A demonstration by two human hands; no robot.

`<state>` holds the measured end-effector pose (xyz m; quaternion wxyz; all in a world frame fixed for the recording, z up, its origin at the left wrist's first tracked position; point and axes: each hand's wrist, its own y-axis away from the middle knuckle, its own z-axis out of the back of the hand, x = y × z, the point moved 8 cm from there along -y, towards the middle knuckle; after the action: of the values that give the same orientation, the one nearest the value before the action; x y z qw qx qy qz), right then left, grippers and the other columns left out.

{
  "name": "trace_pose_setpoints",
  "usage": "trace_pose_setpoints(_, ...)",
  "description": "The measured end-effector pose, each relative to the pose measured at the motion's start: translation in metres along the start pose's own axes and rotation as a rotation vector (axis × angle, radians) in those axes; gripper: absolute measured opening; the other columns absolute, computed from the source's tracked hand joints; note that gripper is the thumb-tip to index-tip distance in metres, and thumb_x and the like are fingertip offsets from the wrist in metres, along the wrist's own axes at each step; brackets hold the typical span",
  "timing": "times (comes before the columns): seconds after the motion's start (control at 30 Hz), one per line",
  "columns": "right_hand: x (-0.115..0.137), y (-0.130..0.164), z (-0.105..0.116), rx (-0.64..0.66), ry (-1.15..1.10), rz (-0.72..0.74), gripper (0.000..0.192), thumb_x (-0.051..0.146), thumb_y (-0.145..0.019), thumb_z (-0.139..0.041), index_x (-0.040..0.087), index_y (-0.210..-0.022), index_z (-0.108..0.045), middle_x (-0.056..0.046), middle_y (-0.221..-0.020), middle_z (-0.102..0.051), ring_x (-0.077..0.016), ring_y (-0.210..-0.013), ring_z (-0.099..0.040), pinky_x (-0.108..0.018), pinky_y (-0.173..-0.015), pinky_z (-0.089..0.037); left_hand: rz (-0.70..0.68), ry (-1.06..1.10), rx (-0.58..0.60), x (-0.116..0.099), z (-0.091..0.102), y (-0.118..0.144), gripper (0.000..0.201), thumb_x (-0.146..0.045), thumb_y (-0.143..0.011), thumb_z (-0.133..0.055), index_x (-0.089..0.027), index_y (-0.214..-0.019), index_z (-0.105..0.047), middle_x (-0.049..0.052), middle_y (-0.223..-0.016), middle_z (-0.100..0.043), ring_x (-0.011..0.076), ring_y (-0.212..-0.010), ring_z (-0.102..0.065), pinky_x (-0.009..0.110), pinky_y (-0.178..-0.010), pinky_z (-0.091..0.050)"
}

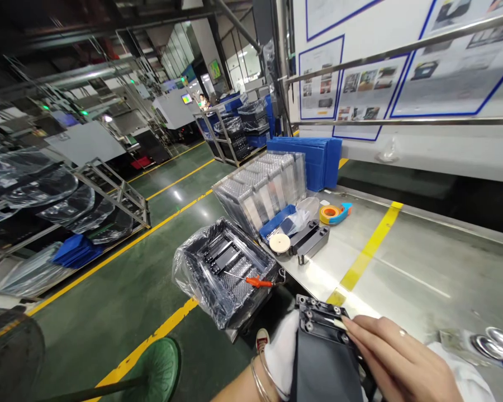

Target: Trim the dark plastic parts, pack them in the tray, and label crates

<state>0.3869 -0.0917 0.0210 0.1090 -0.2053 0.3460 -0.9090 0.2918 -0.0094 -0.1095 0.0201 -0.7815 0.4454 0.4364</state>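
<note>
Pinched in the right hand (396, 357): a small white swab (334, 322), tip on the black plastic part (324, 349). Left hand (279, 357), gloved, grips that part from beneath at the counter (423, 268) edge. Rigid, probably light; best held by side edges.

A flat black plastic part (324, 352) sits at the bottom of the view, over the near edge of the shiny metal counter (402, 262). Its top end has small round holes and raised bumps. It is held up, leaning a little. A thin white swab stick (333, 322) lies across that top end, touching the part. A white cloth (281, 352) is wrapped under the part's left side.
</note>
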Motion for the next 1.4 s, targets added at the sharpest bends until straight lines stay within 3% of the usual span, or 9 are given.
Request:
trace_pose_setpoints(0.13,-0.003,-0.011,0.004,0.07,-0.166,0.028,0.024,0.012,-0.088,-0.047,0.018,-0.103,-0.065,-0.007,-0.088,-0.07,-0.0113,-0.078,-0.068,-0.016,-0.066,-0.054,0.053,0.062,0.046,-0.009,-0.008,0.002,0.041,-0.046,-0.089,-0.052,-0.017,-0.118,-0.057,0.01,-0.123,-0.058,0.023,-0.109,-0.057,0.048,-0.095,-0.046)
trace_pose_setpoints(0.3,-0.021,-0.002,0.01,-0.101,-0.197,-0.279,0.022,0.026,-0.089,-0.052,0.024,-0.107,-0.066,-0.006,-0.093,-0.067,-0.0147,-0.08,-0.068,-0.02,-0.069,-0.057,0.059,0.118,0.1,-0.032,-0.02,0.01,0.055,-0.064,-0.076,-0.054,-0.018,-0.1,-0.071,0.009,-0.112,-0.069,0.0312,-0.117,-0.054,0.047,-0.107,-0.034)
trace_pose_setpoints(0.4,-0.018,0.011,-0.004,-0.163,-0.192,-0.357,0.024,0.028,-0.089,-0.054,0.025,-0.11,-0.066,-0.006,-0.094,-0.066,-0.0155,-0.082,-0.068,-0.021,-0.071,-0.056,-0.015,0.183,0.106,-0.043,-0.015,0.016,0.056,-0.07,-0.065,-0.061,-0.023,-0.091,-0.076,0.005,-0.109,-0.071,0.0326,-0.126,-0.048,0.042,-0.113,-0.026)
trace_pose_setpoints(0.5,-0.011,0.018,-0.024,-0.164,-0.225,-0.36,0.025,0.024,-0.088,-0.056,0.025,-0.112,-0.065,-0.005,-0.094,-0.065,-0.0145,-0.084,-0.066,-0.02,-0.072,-0.054,-0.046,0.226,0.094,-0.04,-0.004,0.019,0.051,-0.07,-0.063,-0.062,-0.027,-0.085,-0.079,0.003,-0.11,-0.071,0.0328,-0.132,-0.042,0.04,-0.115,-0.022)
trace_pose_setpoints(0.7,-0.007,0.009,-0.026,-0.243,-0.177,-0.314,0.023,0.02,-0.089,-0.054,0.023,-0.109,-0.064,-0.005,-0.092,-0.064,-0.013,-0.082,-0.064,-0.02,-0.07,-0.053,-0.025,0.215,0.142,-0.024,-0.003,0.02,0.06,-0.067,-0.072,-0.054,-0.025,-0.111,-0.071,0.004,-0.13,-0.061,0.0319,-0.135,-0.038,0.039,-0.118,-0.018)
trace_pose_setpoints(0.93,-0.021,0.002,-0.009,-0.214,-0.096,-0.412,0.024,0.026,-0.09,-0.052,0.023,-0.11,-0.065,-0.006,-0.093,-0.063,-0.0153,-0.081,-0.065,-0.025,-0.074,-0.056,-0.195,0.021,-0.164,-0.031,0.035,0.032,0.037,-0.05,-0.079,-0.061,-0.026,-0.104,-0.074,0.004,-0.113,-0.071,0.0287,-0.121,-0.055,0.042,-0.116,-0.025)
trace_pose_setpoints(1.13,-0.011,0.004,-0.003,-0.103,-0.064,-0.298,0.026,0.025,-0.091,-0.051,0.023,-0.113,-0.063,-0.007,-0.094,-0.065,-0.0148,-0.083,-0.066,-0.021,-0.067,-0.056,-0.367,-0.514,-0.122,-0.066,0.014,0.043,0.052,-0.041,-0.074,-0.069,-0.025,-0.123,-0.063,0.007,-0.13,-0.06,0.0323,-0.132,-0.041,0.042,-0.118,-0.023)
trace_pose_setpoints(1.3,-0.013,0.007,0.002,-0.09,-0.075,-0.28,0.024,0.027,-0.091,-0.051,0.024,-0.109,-0.066,-0.006,-0.094,-0.067,-0.0144,-0.082,-0.067,-0.018,-0.065,-0.056,-0.393,-0.57,-0.103,-0.067,0.017,0.048,0.06,-0.041,-0.071,-0.072,-0.023,-0.126,-0.06,0.01,-0.136,-0.055,0.0366,-0.134,-0.036,0.047,-0.118,-0.018)
trace_pose_setpoints(1.4,-0.024,0.006,0.005,-0.102,-0.097,-0.356,0.023,0.032,-0.09,-0.052,0.025,-0.104,-0.068,-0.005,-0.091,-0.069,-0.0143,-0.079,-0.068,-0.017,-0.064,-0.056,-0.38,-0.562,-0.068,-0.068,0.017,0.047,0.054,-0.041,-0.071,-0.073,-0.024,-0.122,-0.063,0.01,-0.131,-0.058,0.0351,-0.13,-0.041,0.046,-0.116,-0.023)
